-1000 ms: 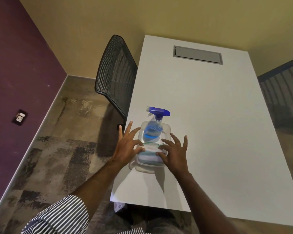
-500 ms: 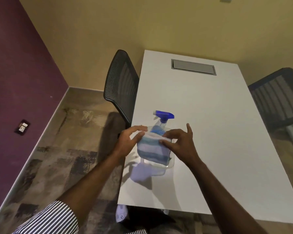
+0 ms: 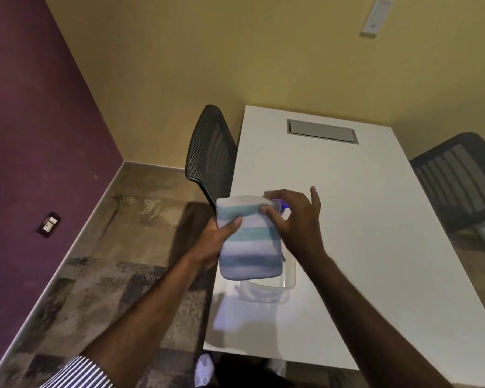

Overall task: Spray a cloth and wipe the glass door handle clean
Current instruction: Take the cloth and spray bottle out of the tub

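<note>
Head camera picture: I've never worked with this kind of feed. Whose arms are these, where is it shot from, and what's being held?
There is no machine here. A person wears one wide-angle camera on the head, looking forward and down, so the two bare arms coming in from the bottom are their own. The left hand holds a folded blue-and-white striped cloth in its grip, lifted above the long white table. The right hand pinches the cloth's upper right corner. Below the cloth, a clear plastic container rests on the table near its front left corner. A bit of blue spray bottle peeks out behind the right hand; most of it is hidden. Two dark mesh chairs stand at the table's sides. No glass door is visible.
</note>
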A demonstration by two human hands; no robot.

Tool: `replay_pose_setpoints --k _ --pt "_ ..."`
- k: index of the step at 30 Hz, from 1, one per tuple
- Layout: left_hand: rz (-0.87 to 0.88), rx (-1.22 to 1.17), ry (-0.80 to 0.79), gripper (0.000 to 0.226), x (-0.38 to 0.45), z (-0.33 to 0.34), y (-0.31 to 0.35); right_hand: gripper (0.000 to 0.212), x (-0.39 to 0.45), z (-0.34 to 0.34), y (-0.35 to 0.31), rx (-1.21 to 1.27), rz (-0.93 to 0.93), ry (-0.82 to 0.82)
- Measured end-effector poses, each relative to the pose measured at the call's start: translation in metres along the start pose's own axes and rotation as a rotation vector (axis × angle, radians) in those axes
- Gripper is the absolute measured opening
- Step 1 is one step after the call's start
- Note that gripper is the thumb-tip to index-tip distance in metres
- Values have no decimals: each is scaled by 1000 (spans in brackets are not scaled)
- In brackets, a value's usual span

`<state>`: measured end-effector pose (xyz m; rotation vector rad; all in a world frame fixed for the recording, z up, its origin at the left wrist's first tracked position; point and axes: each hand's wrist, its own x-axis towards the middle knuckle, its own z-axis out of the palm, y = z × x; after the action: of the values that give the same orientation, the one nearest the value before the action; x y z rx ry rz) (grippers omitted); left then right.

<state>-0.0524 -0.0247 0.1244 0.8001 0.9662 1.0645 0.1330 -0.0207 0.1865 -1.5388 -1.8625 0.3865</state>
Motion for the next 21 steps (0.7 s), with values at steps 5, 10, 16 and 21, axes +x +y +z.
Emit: replay_pose_setpoints --k 5,10,16,21 --pt "-8 -111 168 27 -4 2 6 63 -28 28 -12 -545 -456 53" --pt "-187 -401 232 58 -10 4 17 69 -45 64 -14 -698 -417 -27" --pt "-138 -270 276 52 -9 -1 18 80 -41 80 -6 -562 -383 -173" --pt "-50 -75 381 29 3 -19 15 52 -41 54 61 213 -131 159"
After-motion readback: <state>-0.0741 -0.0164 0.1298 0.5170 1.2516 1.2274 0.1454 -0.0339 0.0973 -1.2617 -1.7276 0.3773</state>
